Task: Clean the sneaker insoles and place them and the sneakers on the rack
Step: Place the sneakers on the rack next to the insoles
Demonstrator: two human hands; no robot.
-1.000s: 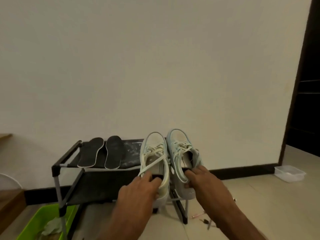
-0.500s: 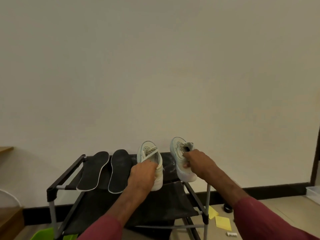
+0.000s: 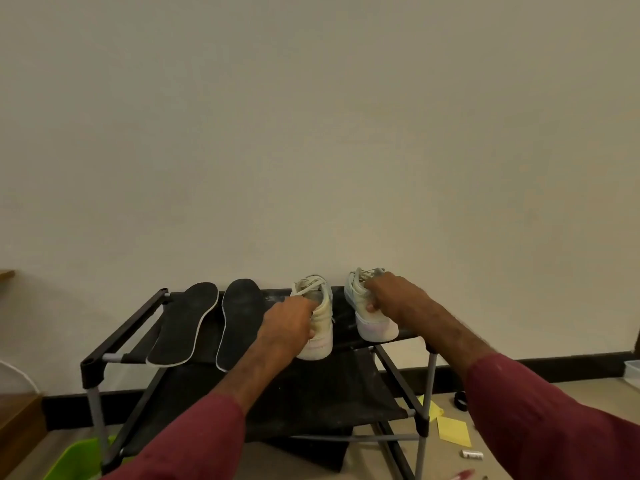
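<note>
On fabric rack (image 3: pixel 349 336), flat black insoles (image 3: pixel 183 323), white sneakers (image 3: pixel 320 327)

Yellow notes (image 3: pixel 453 432) lie on the floor (image 3: pixel 445 462) — a green tub (image 3: pixel 78 459) sits lower left.

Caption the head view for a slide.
Left hand grips the left sneaker, right hand the right sneaker, on the rack beside two dark insoles.

Left sneaker (image 3: pixel 320 329) and right sneaker (image 3: pixel 374 329) are now set down on the rack (image 3: pixel 91 370) top shelf, not held out in front of it like a second ago. They're also spread apart now instead of touching.
</note>
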